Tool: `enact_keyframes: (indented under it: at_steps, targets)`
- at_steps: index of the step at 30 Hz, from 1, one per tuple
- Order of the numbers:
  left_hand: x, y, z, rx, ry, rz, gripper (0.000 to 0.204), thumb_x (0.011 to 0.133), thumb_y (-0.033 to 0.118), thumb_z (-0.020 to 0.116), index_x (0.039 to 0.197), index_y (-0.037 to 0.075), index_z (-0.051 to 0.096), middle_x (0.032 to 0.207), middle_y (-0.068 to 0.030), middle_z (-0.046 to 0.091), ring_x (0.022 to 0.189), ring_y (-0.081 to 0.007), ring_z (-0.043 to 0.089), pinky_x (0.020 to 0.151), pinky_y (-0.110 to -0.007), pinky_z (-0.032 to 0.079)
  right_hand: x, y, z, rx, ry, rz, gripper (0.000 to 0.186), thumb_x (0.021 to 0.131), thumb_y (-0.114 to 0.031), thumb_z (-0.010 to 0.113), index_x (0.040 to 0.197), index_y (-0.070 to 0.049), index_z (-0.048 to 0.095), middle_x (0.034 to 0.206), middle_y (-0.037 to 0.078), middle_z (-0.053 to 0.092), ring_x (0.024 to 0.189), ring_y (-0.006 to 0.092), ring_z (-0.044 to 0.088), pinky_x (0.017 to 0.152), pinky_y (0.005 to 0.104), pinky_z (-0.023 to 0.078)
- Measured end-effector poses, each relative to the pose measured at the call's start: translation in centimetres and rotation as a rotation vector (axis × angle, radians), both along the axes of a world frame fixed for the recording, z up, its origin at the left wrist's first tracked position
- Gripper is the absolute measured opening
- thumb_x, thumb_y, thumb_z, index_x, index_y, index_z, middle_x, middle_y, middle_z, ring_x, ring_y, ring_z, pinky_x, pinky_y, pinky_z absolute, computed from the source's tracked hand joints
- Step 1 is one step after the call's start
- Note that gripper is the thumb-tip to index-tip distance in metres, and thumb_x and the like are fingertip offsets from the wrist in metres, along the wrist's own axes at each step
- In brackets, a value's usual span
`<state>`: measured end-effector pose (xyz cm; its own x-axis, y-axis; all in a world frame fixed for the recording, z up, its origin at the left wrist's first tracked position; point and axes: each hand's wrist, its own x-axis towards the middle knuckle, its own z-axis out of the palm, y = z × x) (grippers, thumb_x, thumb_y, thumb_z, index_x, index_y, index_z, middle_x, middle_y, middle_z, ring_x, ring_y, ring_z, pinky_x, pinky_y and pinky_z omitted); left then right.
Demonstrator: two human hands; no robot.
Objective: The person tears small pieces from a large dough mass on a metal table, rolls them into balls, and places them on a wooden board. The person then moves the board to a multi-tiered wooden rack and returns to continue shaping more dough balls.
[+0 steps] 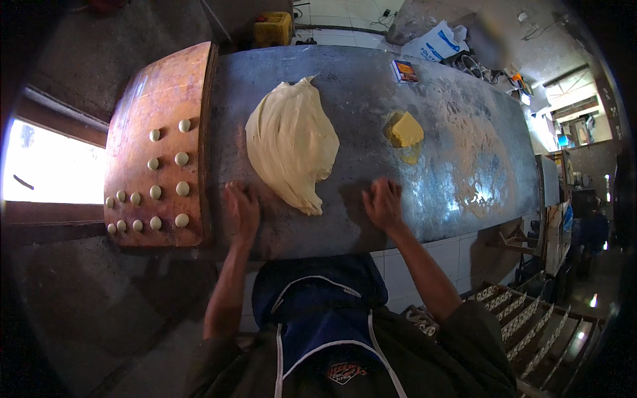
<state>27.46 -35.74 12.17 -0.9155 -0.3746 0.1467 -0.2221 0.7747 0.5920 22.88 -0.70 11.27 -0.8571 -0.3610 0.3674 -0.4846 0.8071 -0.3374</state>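
Observation:
A large, smooth sheet of pale dough (292, 139) lies in folds on the metal-topped table (358, 86), narrowing to a tail on the side nearest me. My left hand (243, 211) rests at the table's near edge, left of that tail, fingers loosely bent and somewhat apart. On the other side, my right hand (385, 207) sits on the tabletop with bent fingers slightly spread. Neither hand touches the dough, and nothing shows in either. Beyond my right hand stands a yellow block of fat (407, 129), like butter or margarine, with a smear beside it.
A brown wooden board (166, 86) at the left carries several small dough balls (182, 158). A small box (405, 71) lies near the far edge. Flour dust (474, 139) covers the right side. Behind are a yellow jerrycan (273, 28) and a white bag (436, 43); a metal rack (531, 325) stands lower right.

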Motion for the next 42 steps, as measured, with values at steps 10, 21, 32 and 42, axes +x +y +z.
enact_keyframes:
  at_steps: [10,21,32,42]
  targets:
    - [2.7,-3.5,-1.6,-0.054,0.086,-0.274,0.020,0.100,0.008,0.060,0.110,-0.003,0.047,0.103,-0.0215,0.054,0.089,-0.0404,0.055,0.084,-0.052,0.049,5.4,1.6,-2.4,-0.178,-0.060,0.117,0.027,0.088,-0.014,0.070,0.103,-0.003,0.050,0.095,0.015,0.054,0.087,0.0352,0.052,0.079,0.0484,0.039]
    - [3.7,-3.0,-4.6,0.334,0.140,-0.184,0.029,0.103,0.016,0.058,0.120,-0.005,0.047,0.098,-0.0203,0.050,0.088,-0.0337,0.052,0.086,-0.045,0.046,6.4,0.9,-2.8,-0.147,-0.045,-0.005,0.026,0.088,-0.013,0.067,0.102,-0.005,0.046,0.093,0.013,0.052,0.089,0.0342,0.051,0.080,0.0475,0.038]
    - [3.5,-1.9,-3.3,-0.186,0.296,-0.210,0.034,0.101,0.011,0.061,0.126,-0.002,0.044,0.094,-0.0173,0.048,0.080,-0.0327,0.047,0.078,-0.041,0.044,6.9,0.3,-1.4,-0.327,-0.121,0.005,0.028,0.088,-0.015,0.070,0.100,-0.005,0.047,0.091,0.013,0.050,0.087,0.0344,0.050,0.080,0.0478,0.039]
    - [5.9,-2.2,2.3,0.002,0.110,-0.450,0.039,0.086,-0.002,0.068,0.123,0.002,0.057,0.111,-0.0180,0.060,0.103,-0.0374,0.059,0.092,-0.046,0.049,6.8,1.0,-2.5,-0.208,-0.019,-0.028,0.027,0.094,-0.015,0.069,0.107,-0.003,0.048,0.100,0.016,0.053,0.093,0.0351,0.053,0.084,0.0479,0.043]
